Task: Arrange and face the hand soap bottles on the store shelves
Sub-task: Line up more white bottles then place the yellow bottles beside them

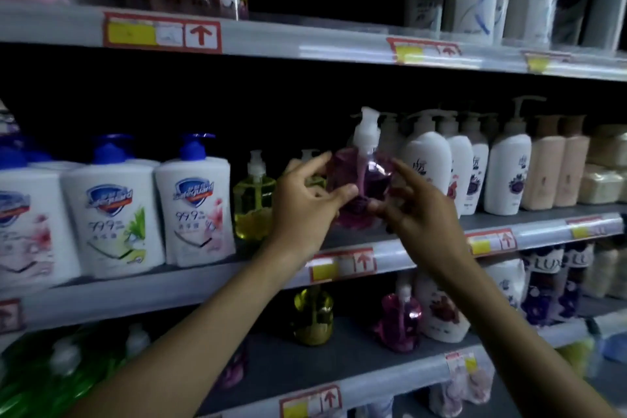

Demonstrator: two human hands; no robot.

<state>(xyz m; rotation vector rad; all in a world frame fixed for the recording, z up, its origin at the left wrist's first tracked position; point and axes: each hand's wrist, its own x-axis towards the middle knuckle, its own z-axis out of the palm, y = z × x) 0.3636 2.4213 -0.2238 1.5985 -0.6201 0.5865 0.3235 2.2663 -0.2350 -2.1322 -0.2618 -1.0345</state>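
Facing seemed the step in hand: the left hand (305, 205) and right hand (419, 214) pinched the pink bottle (368, 176) from either side, fingers (403, 173) curled round its body, at the middle shelf's (488, 219) front edge between the yellow bottle (252, 204) and white bottles (427, 163). Next it likely needed turning label-forward and setting down in line; whether it touched the shelf was unclear.

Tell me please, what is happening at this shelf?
A person is tidying soap on store shelves. The left hand and the right hand both grip a pink bottle at the middle shelf, between a yellow bottle and a row of white bottles. Further left stand blue-capped bottles. Whether the pink bottle rests on the shelf is unclear.
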